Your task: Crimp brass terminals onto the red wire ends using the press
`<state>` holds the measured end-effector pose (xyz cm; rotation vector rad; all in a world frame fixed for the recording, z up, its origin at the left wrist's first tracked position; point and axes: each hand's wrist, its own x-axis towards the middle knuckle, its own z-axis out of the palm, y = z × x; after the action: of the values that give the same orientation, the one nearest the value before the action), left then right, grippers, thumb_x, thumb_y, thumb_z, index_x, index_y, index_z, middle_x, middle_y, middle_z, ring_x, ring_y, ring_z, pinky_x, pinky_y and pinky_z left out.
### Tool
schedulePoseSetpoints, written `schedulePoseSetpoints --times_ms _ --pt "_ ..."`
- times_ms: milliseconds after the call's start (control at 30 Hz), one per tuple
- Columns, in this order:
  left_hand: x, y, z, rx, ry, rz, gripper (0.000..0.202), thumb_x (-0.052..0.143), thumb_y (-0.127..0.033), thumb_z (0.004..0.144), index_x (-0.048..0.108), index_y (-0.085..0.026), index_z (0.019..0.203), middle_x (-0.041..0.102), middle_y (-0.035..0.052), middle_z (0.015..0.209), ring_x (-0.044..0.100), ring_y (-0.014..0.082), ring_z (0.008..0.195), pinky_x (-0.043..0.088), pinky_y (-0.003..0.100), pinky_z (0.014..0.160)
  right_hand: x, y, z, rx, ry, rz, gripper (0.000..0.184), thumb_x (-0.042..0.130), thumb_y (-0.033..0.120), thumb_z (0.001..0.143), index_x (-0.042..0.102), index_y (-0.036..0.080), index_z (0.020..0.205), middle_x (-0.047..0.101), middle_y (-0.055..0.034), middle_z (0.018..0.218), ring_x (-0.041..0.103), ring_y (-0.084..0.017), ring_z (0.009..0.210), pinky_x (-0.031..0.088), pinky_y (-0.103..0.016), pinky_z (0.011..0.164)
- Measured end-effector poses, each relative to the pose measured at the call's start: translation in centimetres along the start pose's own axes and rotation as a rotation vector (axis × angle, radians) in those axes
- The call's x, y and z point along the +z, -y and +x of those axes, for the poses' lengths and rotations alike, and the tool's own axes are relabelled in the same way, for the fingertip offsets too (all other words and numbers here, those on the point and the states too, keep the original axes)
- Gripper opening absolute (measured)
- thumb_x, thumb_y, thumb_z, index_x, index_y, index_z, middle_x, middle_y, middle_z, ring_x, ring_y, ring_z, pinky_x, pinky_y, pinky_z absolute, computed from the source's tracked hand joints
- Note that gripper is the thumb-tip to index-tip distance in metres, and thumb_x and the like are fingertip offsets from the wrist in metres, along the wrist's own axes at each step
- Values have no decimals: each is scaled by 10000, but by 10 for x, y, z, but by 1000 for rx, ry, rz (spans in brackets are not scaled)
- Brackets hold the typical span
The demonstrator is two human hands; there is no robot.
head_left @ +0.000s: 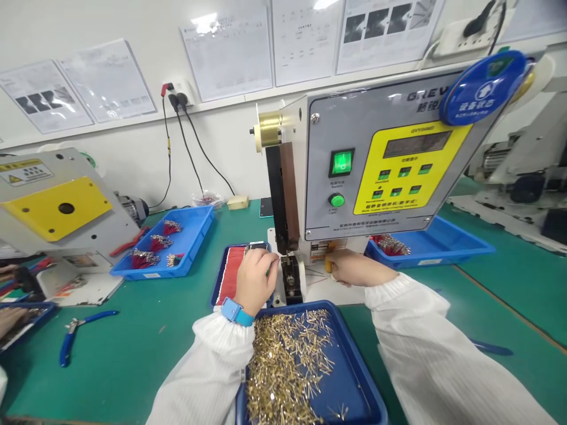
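My left hand [257, 278], a blue strap at the wrist, is closed in a pinch beside the black working head [291, 277] of the crimping machine [305, 177]. What its fingertips hold is too small to make out. Behind that hand a small blue tray holds a row of red wires [231, 273]. Over the white base plate, right of the head, is my right hand [349, 268], fingers curled, one tip in a yellow finger cover [328, 264]. Several thin wires or pins [315, 274] lie near its fingertips; its grip is partly hidden. Loose gold-coloured metal pins [283, 366] fill much of the tray in front.
Blue bins with red wire bundles stand left [170, 271] and right [429, 260]. Blue-handled pliers [75, 330] lie on the green table. Another machine [57, 200] stands at far left, with a co-worker's hand [11, 321] near it. A blue-handled tool [491, 347] lies beyond my right sleeve.
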<state>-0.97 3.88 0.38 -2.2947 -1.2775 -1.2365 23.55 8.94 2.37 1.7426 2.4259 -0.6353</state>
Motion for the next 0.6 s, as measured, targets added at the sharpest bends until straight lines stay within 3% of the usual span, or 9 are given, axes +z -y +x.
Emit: schedulePoseSetpoints --times_ms 200,400,500,600 --pt "0 0 0 -5 13 -2 139 495 -189 945 626 -177 902 617 55 854 558 187 845 468 317 756 14 -6 8 -79 -102 -66 312 485 2 729 658 103 967 647 -164 996 607 -223 862 420 -297 727" --pt "0 0 0 -1 17 5 143 496 -191 941 634 -186 902 619 58 861 575 190 859 473 321 757 6 -1 -4 -105 -176 -81 347 466 18 751 664 102 1022 656 -168 1019 617 -228 843 428 -306 713" --pt "0 -1 0 -2 25 6 140 500 -187 937 631 -183 887 617 58 851 573 188 848 473 317 753 1 18 -18 -153 -196 -107 263 497 66 759 690 128 927 672 -118 876 598 -203 717 404 -289 631" --pt "0 -1 -1 -12 37 5 137 500 -182 936 627 -178 885 614 56 845 570 186 839 470 312 751 4 46 -33 -352 -40 -94 172 538 85 736 690 165 730 640 -46 661 536 -156 574 351 -265 552"
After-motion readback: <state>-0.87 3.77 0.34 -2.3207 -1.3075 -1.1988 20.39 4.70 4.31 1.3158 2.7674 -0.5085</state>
